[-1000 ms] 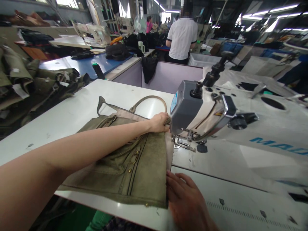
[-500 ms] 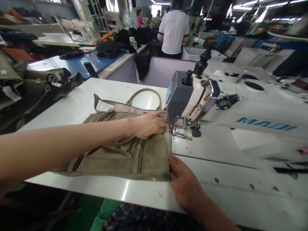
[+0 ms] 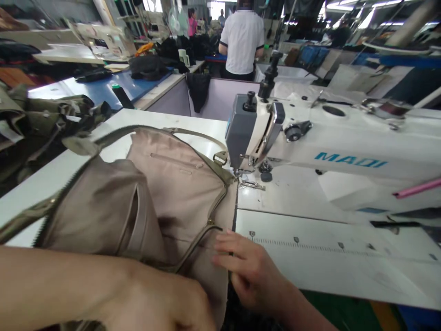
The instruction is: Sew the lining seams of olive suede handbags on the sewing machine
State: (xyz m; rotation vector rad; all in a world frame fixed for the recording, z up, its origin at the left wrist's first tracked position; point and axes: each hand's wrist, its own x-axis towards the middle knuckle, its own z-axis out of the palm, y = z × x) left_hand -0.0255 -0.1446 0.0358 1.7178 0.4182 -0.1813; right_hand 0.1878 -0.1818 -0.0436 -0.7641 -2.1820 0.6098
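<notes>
An olive handbag with a beige lining [image 3: 165,193] lies opened on the white sewing table [image 3: 310,248], its zipper edge running toward the needle of the white and grey sewing machine [image 3: 262,133]. My left hand [image 3: 161,299] is low in the foreground, fingers curled on the near edge of the bag. My right hand [image 3: 251,271] rests at the bag's near right corner, fingers bent and pinching the lining edge. A strap ring of the bag [image 3: 219,158] sits just left of the presser foot [image 3: 250,184].
A pile of olive bags [image 3: 51,119] lies at the left. A dark thread cone [image 3: 120,95] stands on a blue table behind. A person in a white shirt [image 3: 241,41] stands at the back with their back turned. A pink rod [image 3: 416,188] pokes in at right.
The bag was lying flat and closed; now it is opened up, lining showing. My left hand moved from near the needle back to the bag's near edge. The right hand stayed at the corner.
</notes>
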